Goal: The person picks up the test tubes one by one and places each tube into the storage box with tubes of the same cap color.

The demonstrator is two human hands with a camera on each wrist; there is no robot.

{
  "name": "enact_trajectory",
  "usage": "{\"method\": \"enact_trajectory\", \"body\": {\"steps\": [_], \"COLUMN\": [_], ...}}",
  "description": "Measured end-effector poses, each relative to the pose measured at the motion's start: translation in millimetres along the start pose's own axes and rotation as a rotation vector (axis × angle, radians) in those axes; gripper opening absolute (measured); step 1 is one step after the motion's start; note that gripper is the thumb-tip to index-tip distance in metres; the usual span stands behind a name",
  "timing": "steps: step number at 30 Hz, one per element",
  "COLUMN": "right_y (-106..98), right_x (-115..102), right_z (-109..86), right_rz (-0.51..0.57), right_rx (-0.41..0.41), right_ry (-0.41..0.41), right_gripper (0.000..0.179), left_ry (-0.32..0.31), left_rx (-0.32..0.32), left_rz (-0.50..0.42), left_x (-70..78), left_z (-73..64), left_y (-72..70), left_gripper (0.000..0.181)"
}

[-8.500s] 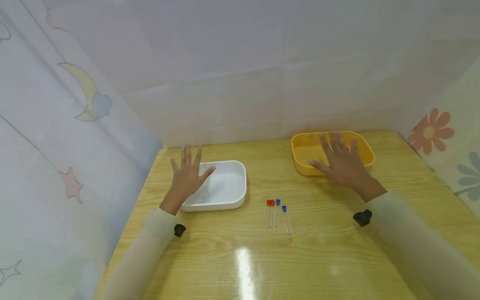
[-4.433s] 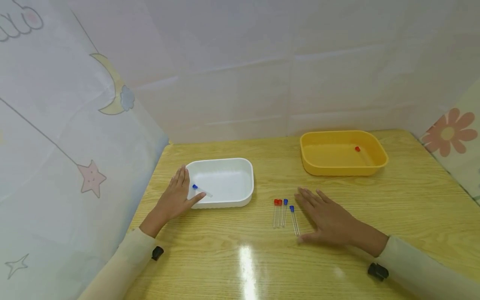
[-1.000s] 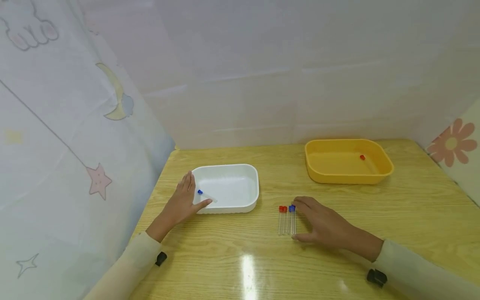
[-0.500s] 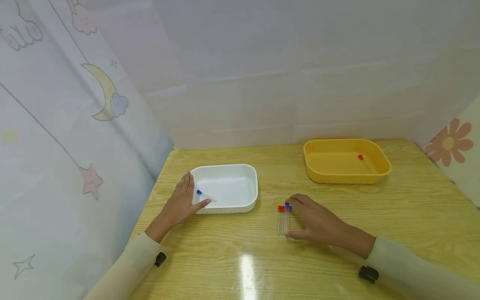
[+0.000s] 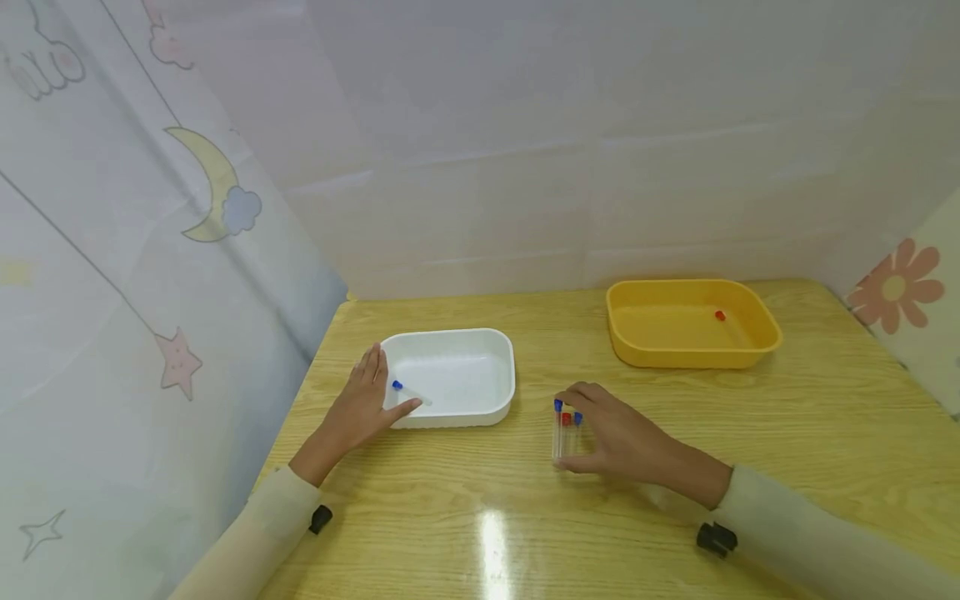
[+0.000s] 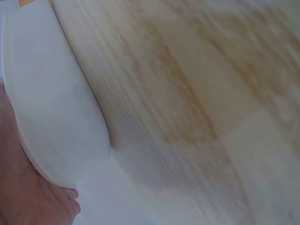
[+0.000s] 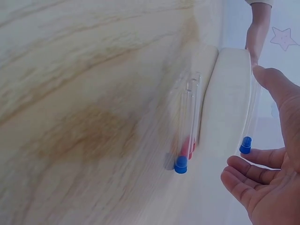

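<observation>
We see the right hand (image 5: 630,435) pinching a blue-capped tube (image 5: 557,433) end to end between thumb and forefinger, the cap at the forefinger, the other fingers loosely bent. The tube is raised over the left end of a row on the wooden table (image 5: 420,517): red-capped tubes (image 5: 566,420), then a second blue-capped tube (image 5: 578,419). Well to the left, we find the left hand (image 5: 351,421), fingers straight, against the left side of a white tray (image 5: 465,417) containing a third blue-capped tube (image 5: 414,393). Compared with half a second ago, we notice the pinched tube has shifted left, away from the row's blue cap
</observation>
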State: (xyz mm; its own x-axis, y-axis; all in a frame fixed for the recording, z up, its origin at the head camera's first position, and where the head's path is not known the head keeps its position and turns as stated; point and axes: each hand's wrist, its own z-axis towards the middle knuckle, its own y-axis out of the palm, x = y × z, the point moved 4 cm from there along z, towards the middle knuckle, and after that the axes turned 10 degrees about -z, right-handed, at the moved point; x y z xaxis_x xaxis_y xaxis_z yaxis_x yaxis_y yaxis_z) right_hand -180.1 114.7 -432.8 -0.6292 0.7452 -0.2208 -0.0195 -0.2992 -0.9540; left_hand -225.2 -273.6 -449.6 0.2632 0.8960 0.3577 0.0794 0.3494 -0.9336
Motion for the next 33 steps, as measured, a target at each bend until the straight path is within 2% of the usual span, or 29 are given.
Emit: {"method": "enact_trajectory", "body": {"steps": [17,24,33], "right_y": [-4.2,-5.8,-5.9], "right_x": [-14.2,-19.0,-24.3], "right_z": [17.6,24.0,30.2], "right_rz": [0.046,0.049,0.092], "right_rx": [-0.028,-0.003,-0.005], "right_ry": [-0.008,-0.036,-0.029], "right_gripper": [0.092,0.091,0.087], "left_ry": [0.005,0.003,-0.001], "left_rx": [-0.001,-0.001,0.004], "left_rz": [0.021,0.022,0.030], "left_x": [2.4,1.8,1.5], "left_z": [-0.3,0.2,0.4], "left_y": [-1.3,-2.8,-0.4], "left_gripper": [0.113,0.113,0.114]}}
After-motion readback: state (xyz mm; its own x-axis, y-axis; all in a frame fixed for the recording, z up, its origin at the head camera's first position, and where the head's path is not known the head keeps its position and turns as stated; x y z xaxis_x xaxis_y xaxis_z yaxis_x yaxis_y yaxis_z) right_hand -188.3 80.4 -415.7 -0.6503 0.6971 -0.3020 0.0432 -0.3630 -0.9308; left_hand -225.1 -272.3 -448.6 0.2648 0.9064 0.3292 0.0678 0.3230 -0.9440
